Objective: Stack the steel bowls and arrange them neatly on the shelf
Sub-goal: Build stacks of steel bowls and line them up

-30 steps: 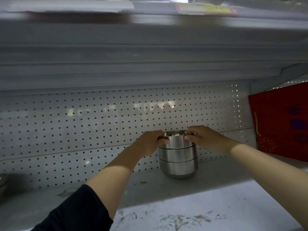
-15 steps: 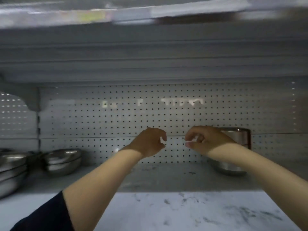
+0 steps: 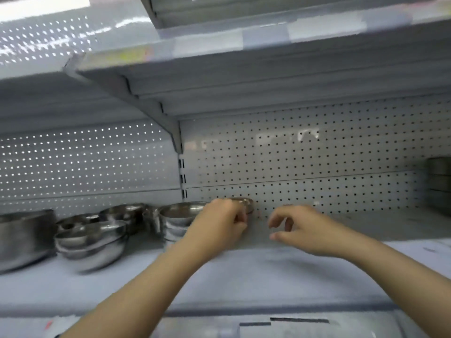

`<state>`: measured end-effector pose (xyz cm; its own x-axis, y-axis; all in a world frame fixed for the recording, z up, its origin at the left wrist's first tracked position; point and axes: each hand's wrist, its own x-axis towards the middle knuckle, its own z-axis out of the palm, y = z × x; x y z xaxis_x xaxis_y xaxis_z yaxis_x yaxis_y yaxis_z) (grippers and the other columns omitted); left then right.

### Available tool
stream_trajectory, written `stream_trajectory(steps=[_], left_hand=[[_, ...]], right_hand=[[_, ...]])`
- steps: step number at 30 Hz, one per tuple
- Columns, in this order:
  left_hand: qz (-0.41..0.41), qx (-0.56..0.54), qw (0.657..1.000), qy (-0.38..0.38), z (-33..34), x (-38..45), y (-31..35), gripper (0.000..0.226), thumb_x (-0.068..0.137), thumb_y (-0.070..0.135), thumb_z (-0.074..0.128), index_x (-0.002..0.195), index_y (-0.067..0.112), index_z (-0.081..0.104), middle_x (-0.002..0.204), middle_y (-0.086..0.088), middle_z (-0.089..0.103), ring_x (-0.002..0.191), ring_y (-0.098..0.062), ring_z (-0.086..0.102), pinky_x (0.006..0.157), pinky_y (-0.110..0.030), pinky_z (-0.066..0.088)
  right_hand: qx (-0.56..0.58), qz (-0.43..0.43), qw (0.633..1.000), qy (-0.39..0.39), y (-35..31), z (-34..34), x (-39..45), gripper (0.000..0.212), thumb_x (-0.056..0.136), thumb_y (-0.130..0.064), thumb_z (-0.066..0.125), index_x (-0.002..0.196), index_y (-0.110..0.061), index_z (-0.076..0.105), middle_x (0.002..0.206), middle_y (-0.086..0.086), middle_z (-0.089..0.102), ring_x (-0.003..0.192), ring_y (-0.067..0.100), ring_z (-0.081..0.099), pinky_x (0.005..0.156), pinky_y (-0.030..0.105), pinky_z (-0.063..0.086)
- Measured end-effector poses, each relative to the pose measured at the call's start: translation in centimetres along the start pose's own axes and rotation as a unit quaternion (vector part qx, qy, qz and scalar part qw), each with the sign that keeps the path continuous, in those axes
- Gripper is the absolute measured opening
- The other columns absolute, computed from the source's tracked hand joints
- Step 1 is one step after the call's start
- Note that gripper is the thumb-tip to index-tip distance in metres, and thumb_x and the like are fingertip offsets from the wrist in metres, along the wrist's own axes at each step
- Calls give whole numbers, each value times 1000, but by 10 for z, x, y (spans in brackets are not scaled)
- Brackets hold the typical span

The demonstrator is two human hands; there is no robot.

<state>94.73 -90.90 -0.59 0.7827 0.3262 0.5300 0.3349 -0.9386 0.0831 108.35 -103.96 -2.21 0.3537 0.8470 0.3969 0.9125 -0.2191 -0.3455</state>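
Both hands shifted left; left hand (image 3: 219, 224) at steel bowls (image 3: 180, 215).

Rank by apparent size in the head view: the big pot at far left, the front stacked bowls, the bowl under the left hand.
1. Big pot, cut off by the frame.
2. Front stacked bowls.
3. Bowl under the left hand, partly hidden and farther back, so unsure.

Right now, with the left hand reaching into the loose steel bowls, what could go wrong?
The left hand covers part of a small bowl pile, so a bump could topple it. The neighbouring bowls sit nested unevenly and may slide. The right hand hovers empty, giving no support.
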Motion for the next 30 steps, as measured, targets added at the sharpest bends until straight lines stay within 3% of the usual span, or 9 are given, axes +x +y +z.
stream_trajectory(steps=[4,7,10,14,17,20,22,26,30], left_hand=[[-73,-48,990,114,-34,-27,-61,15,88,15,58,97,17,70,97,1,69,90,-16,63,78,-24,47],[-124,-60,977,165,-39,-37,-98,28,89,5,52,111,11,68,113,-5,66,101,-22,62,85,-25,45],[-167,-43,976,133,-28,-40,-118,39,90,-1,43,124,8,60,126,-12,59,114,-29,57,95,-32,43],[-190,-112,972,78,-8,-38,-132,48,85,-3,41,125,16,58,120,-7,64,111,-27,58,88,-29,47],[-214,-144,964,67,-2,-35,-137,49,83,-3,42,123,19,57,117,-4,66,110,-25,59,85,-26,44],[-215,-204,953,57,1,-36,-141,45,81,-6,40,113,18,62,105,-2,69,101,-21,62,86,-28,49],[-207,-235,949,46,1,-38,-142,43,81,-8,40,107,18,63,99,1,69,97,-18,63,83,-26,48],[-193,-343,919,16,-2,-43,-145,42,82,-15,40,86,21,61,80,4,65,81,-14,61,77,-26,49],[-195,-407,892,-34,-6,-48,-149,38,81,-15,52,93,19,64,81,2,66,79,-11,62,67,-15,46]], right_hand=[[61,10,998,35,-36,21,12,18,86,-32,66,102,-26,63,103,-15,62,82,-8,52,69,7,41],[96,25,994,36,-53,33,19,15,85,-28,67,99,-24,63,96,-15,61,78,-10,51,65,5,39],[115,43,992,18,-64,45,24,15,85,-28,67,99,-26,60,94,-16,58,79,-8,51,67,8,39],[125,71,990,-2,-73,60,30,34,86,-33,65,117,-25,55,112,-6,57,88,1,53,68,13,41],[159,90,983,5,-79,65,37,49,85,-35,66,130,-24,48,117,-8,56,102,7,53,80,18,40],[240,78,968,0,-84,67,47,38,83,-35,68,119,-31,55,100,-20,62,92,-2,58,76,17,44],[276,80,958,-1,-85,69,52,27,82,-37,69,107,-38,59,96,-20,66,93,-2,60,74,17,45],[326,90,941,8,-87,72,55,10,83,-33,69,87,-37,61,90,-20,68,90,-6,60,70,15,44],[344,96,934,14,-85,78,57,12,83,-30,70,90,-35,62,94,-19,68,89,-6,59,67,14,43]])
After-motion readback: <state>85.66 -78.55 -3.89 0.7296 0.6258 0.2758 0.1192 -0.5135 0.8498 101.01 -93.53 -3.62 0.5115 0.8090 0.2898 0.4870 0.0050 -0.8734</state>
